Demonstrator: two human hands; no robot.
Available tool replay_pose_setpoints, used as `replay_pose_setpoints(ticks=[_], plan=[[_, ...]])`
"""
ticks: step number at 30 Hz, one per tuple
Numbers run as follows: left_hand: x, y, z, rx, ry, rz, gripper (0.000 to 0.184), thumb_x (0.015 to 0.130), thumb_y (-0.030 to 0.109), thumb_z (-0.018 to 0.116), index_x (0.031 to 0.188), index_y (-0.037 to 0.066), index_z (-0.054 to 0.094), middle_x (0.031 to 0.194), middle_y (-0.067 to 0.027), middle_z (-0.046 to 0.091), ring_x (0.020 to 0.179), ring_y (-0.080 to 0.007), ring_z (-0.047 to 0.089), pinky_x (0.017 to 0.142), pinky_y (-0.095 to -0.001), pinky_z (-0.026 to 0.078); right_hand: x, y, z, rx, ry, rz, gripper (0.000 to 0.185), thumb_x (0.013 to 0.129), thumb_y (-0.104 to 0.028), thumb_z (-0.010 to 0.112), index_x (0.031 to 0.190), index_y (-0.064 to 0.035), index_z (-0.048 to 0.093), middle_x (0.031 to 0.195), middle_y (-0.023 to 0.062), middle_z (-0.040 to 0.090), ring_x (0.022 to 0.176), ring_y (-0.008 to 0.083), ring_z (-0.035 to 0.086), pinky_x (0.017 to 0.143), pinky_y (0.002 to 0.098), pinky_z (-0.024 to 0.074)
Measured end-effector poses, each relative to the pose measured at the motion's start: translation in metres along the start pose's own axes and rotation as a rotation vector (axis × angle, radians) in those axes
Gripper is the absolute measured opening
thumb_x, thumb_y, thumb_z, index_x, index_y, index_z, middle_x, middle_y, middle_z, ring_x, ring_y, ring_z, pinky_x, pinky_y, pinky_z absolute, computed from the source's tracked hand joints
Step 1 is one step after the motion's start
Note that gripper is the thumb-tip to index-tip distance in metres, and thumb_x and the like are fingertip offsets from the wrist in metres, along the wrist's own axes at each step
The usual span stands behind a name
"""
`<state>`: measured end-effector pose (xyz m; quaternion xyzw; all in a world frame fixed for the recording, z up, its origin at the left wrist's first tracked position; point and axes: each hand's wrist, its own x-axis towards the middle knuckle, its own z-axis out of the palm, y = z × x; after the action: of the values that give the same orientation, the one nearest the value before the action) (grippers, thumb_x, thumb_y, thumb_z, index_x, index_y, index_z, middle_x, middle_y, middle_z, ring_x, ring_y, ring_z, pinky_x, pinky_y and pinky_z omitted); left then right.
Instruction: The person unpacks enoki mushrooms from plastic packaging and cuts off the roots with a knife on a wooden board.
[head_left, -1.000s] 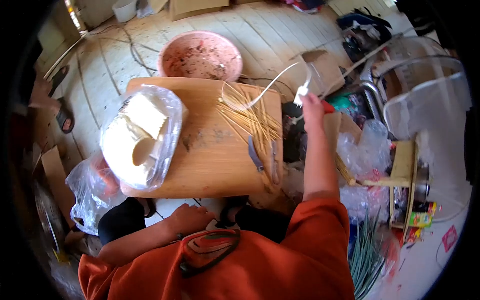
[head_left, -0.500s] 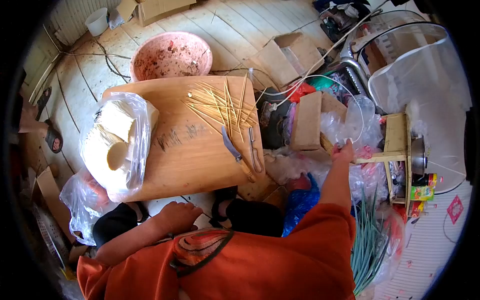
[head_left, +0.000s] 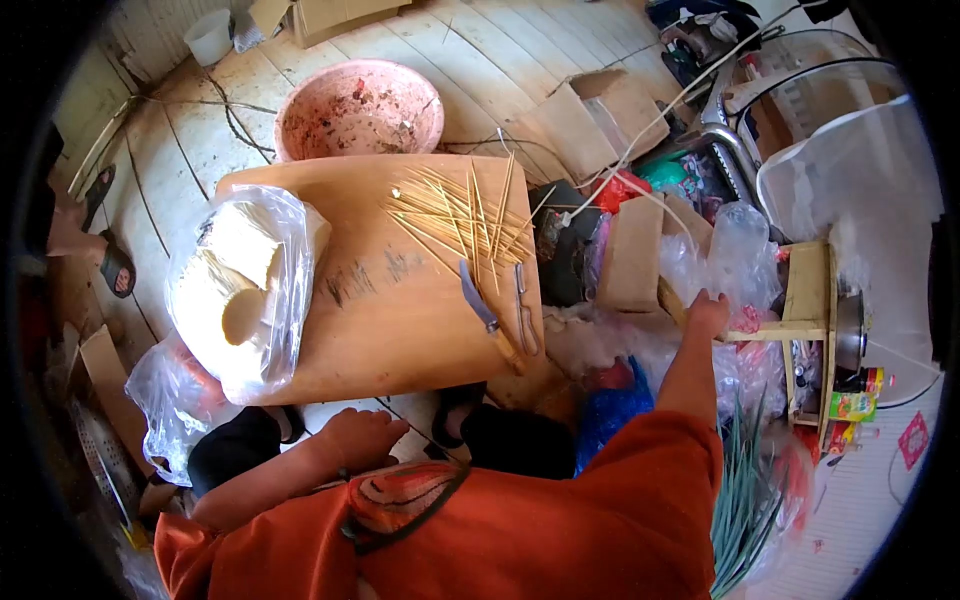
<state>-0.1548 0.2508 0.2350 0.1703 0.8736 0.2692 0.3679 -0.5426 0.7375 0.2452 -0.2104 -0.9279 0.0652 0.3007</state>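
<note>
My left hand (head_left: 364, 438) rests near my lap in front of the board, its fingers curled, and what is inside them is hidden. Out to the right, my right hand (head_left: 708, 313) is at the end of a wooden stand (head_left: 775, 330), beside clear plastic bags (head_left: 745, 260); its grip is too small to make out. The wooden board (head_left: 400, 330) bears a clear bag of pale cut blocks (head_left: 238, 300), scattered thin sticks (head_left: 465, 215), a knife (head_left: 480, 300) and a peeler-like metal tool (head_left: 523, 310).
Behind the board is a pink basin (head_left: 360, 110). Open cardboard boxes (head_left: 590, 120) and a white cable (head_left: 690, 90) lie at the right. Long green leaves (head_left: 745, 500) are at the lower right. Another person's sandaled foot (head_left: 117, 268) shows at the left.
My right hand has come down and rightward from above the board's right side, where it held a white plug-like piece on a cable. My left hand has barely moved. The view has shifted.
</note>
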Motion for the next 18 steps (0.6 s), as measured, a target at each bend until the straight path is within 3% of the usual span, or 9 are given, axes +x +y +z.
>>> replay_pose_setpoints(ticks=[2,4,6,8,10,12,14,16,18], plan=[[0.000,-0.003,0.003,-0.008,-0.027,0.004,0.044,0.083,0.037,0.064,0.118,0.013,0.052,0.099,-0.0140,0.063,0.090,-0.0352,0.064,0.073,-0.0468,0.053,-0.003,-0.006,-0.004,-0.121,-0.116,-0.128,0.048,0.081,-0.030,0.065,0.117,0.0007,0.061,0.112,0.0215,0.063,0.100,0.0386,0.061,0.090,0.0429,0.0475],[0.000,-0.001,-0.003,-0.025,-0.074,-0.026,0.044,0.080,0.038,0.066,0.111,0.009,0.054,0.105,-0.0146,0.063,0.095,-0.0343,0.064,0.078,-0.0457,0.053,-0.023,-0.012,0.024,0.008,-0.081,-0.339,0.044,0.081,-0.031,0.065,0.114,-0.0018,0.063,0.108,0.0192,0.066,0.101,0.0358,0.062,0.089,0.0417,0.0477],[-0.001,-0.002,0.003,-0.007,0.002,0.027,0.045,0.082,0.036,0.066,0.118,0.013,0.053,0.098,-0.0140,0.064,0.090,-0.0345,0.064,0.072,-0.0464,0.053,-0.058,-0.033,0.040,0.218,-0.329,-0.427,0.041,0.080,-0.028,0.068,0.111,-0.0024,0.064,0.104,0.0178,0.065,0.101,0.0335,0.061,0.091,0.0403,0.0469],[-0.001,0.000,0.000,-0.009,-0.001,0.015,0.044,0.082,0.035,0.067,0.117,0.012,0.053,0.097,-0.0143,0.063,0.089,-0.0343,0.064,0.072,-0.0461,0.053,-0.105,-0.089,0.023,0.308,-0.543,-0.484,0.038,0.080,-0.030,0.067,0.110,-0.0064,0.065,0.111,0.0150,0.063,0.103,0.0310,0.060,0.091,0.0400,0.0464],[0.001,0.000,0.002,-0.006,-0.024,0.014,0.044,0.081,0.036,0.066,0.116,0.012,0.054,0.096,-0.0144,0.063,0.088,-0.0340,0.065,0.072,-0.0460,0.053,-0.143,-0.143,-0.002,0.381,-0.751,-0.390,0.043,0.082,-0.034,0.066,0.111,-0.0032,0.063,0.116,0.0183,0.061,0.106,0.0333,0.058,0.093,0.0407,0.0447],[0.000,-0.001,0.005,0.006,-0.002,0.019,0.044,0.081,0.036,0.066,0.116,0.012,0.053,0.096,-0.0141,0.063,0.088,-0.0337,0.065,0.072,-0.0459,0.053,-0.166,-0.165,0.015,0.431,-0.713,-0.508,0.046,0.083,-0.037,0.064,0.111,-0.0011,0.063,0.116,0.0212,0.060,0.109,0.0361,0.056,0.095,0.0416,0.0434],[-0.001,0.000,0.006,0.013,0.021,0.028,0.044,0.081,0.036,0.066,0.116,0.012,0.053,0.096,-0.0137,0.063,0.088,-0.0333,0.065,0.071,-0.0457,0.053,-0.176,-0.192,0.021,0.358,-0.819,-0.477,0.060,0.085,-0.051,0.055,0.116,0.0009,0.061,0.115,0.0253,0.059,0.111,0.0381,0.054,0.097,0.0429,0.0414],[-0.002,0.001,0.005,0.041,0.041,0.018,0.044,0.082,0.035,0.066,0.117,0.013,0.052,0.096,-0.0133,0.063,0.089,-0.0325,0.065,0.071,-0.0453,0.053,-0.175,-0.211,0.048,0.252,-0.959,-0.420,0.067,0.087,-0.056,0.050,0.117,0.0028,0.060,0.117,0.0273,0.058,0.113,0.0391,0.054,0.098,0.0430,0.0405],[0.000,-0.003,0.009,0.023,0.046,0.012,0.044,0.082,0.034,0.066,0.117,0.013,0.052,0.096,-0.0132,0.063,0.089,-0.0326,0.065,0.071,-0.0452,0.053,-0.176,-0.225,0.070,0.205,-0.936,-0.434,0.072,0.088,-0.059,0.044,0.114,0.0063,0.061,0.117,0.0297,0.058,0.113,0.0407,0.054,0.099,0.0438,0.0398]])
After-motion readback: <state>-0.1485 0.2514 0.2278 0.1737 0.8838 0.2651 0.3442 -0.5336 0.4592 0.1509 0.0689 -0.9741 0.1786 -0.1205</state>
